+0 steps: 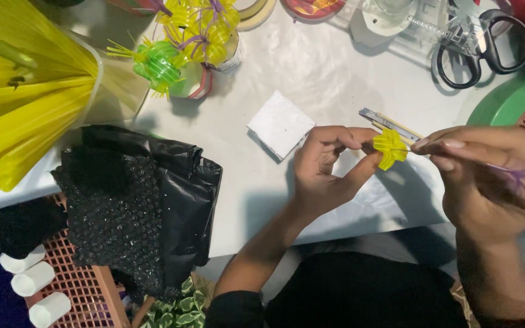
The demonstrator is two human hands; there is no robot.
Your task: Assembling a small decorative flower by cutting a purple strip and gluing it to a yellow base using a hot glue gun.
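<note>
A small yellow flower point(390, 148) of looped strips sits between two hands above the desk's point(311, 73) near edge. The left hand point(326, 167) pinches it between thumb and forefinger; the right hand point(487, 176), fingers closed, grips a thin strand point(518, 175) running to it. A cutter point(390, 124) lies just behind, a white square point(281, 124) to the left.
</note>
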